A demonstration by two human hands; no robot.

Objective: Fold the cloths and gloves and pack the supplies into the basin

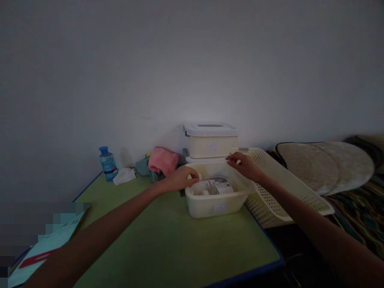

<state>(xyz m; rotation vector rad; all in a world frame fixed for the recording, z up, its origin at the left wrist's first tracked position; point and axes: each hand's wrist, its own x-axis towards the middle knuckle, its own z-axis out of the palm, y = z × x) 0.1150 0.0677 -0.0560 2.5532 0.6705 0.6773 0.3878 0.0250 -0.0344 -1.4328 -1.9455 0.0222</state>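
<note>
A cream plastic bin (220, 208) stands on the table, with a white bottle-like item (213, 186) with a printed label lying inside among other pale things. My left hand (183, 179) is at the bin's left rim, its thumb and fingers closed together at a small pale spot; what they hold, if anything, is unclear. Over the back right rim hangs my right hand (245, 165), fingers loosely bent and slightly apart, with nothing visible in them. Behind the bin is a lidded cream box (210, 146) on top of another white box, mostly hidden.
On the green table (168, 240) are a blue bottle (108, 164), a white tissue (124, 176), a pink cloth (163, 161) and a grey-green cloth (143, 167). A perforated basket (282, 188) tilts against the right side, beside a rolled beige blanket (327, 166).
</note>
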